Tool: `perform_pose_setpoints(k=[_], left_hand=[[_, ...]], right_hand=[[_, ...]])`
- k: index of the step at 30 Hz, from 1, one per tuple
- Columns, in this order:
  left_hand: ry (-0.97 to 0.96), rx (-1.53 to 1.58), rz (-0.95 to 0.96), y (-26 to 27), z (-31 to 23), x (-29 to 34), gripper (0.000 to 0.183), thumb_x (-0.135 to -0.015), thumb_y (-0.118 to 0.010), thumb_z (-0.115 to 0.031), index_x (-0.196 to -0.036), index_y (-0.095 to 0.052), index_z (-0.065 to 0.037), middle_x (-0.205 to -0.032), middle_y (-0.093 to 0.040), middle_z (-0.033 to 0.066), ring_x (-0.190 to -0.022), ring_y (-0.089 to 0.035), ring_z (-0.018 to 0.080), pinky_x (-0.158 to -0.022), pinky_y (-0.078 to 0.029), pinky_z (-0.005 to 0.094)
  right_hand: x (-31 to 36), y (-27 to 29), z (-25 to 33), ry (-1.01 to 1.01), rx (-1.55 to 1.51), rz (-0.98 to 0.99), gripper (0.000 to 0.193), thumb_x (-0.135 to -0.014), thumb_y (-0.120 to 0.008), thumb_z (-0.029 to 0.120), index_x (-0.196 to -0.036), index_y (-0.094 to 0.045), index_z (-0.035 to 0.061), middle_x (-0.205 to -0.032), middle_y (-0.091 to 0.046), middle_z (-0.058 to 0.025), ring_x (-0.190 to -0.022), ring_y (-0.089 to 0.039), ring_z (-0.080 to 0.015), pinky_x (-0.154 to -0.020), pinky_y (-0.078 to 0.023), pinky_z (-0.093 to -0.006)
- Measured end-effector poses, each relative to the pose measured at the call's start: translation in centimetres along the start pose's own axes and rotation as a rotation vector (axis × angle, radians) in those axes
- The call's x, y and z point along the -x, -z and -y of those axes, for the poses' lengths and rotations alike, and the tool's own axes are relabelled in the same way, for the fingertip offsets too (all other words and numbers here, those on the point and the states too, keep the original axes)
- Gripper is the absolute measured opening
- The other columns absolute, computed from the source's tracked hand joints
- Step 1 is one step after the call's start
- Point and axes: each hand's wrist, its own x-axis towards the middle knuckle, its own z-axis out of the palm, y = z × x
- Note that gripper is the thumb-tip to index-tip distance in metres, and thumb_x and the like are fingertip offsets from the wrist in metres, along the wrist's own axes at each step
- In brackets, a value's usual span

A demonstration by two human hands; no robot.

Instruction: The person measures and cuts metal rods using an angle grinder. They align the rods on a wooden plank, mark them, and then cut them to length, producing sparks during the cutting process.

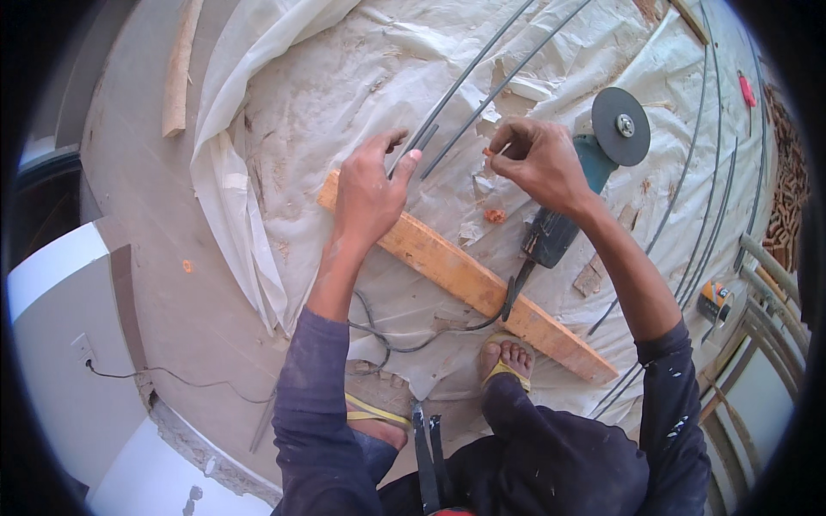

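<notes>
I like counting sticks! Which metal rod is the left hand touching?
The left hand touches the short dark rod by the wooden plank; the long rods lie untouched.

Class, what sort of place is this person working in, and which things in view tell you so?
Probably a building site or makeshift metalwork spot on a floor: an angle grinder lies on a dusty plastic sheet, with long steel rods and a wooden plank.

One long orange wooden plank (469,277) lies at centre, with one teal angle grinder (572,193) at three o'clock. Two thin grey steel rods (482,82) run toward twelve o'clock.
</notes>
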Motion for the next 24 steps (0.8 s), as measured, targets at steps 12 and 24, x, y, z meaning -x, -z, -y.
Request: perform_pose_setpoints(k=[12,24], left_hand=[[0.19,0.259,0.239,-1.8,1.8,-3.4,0.042,-0.09,-0.067,-0.028,-0.114,-0.066,0.008,-0.099,-0.072,0.0188,-0.091,-0.068,0.0215,-0.084,-0.051,0.0318],[0.289,0.337,0.283,-1.8,1.7,-3.7,0.036,-0.092,-0.065,-0.024,-0.113,-0.068,0.006,-0.085,-0.071,0.0107,-0.078,-0.064,0.0135,-0.073,-0.05,0.0278]], right_hand=[[-4.7,-2.4,-0.9,0.106,-0.009,-0.046,0.017,-0.083,-0.07,0.013,-0.095,-0.073,0.0019,-0.084,-0.071,-0.0137,-0.073,-0.068,-0.0229,-0.074,-0.052,-0.0335],[-5.4,-3.3,-1.1,0.171,0.105,0.006,0.013,-0.085,-0.07,0.005,-0.097,-0.073,0.0005,-0.09,-0.071,-0.0068,-0.077,-0.068,-0.0125,-0.071,-0.055,-0.0265]])
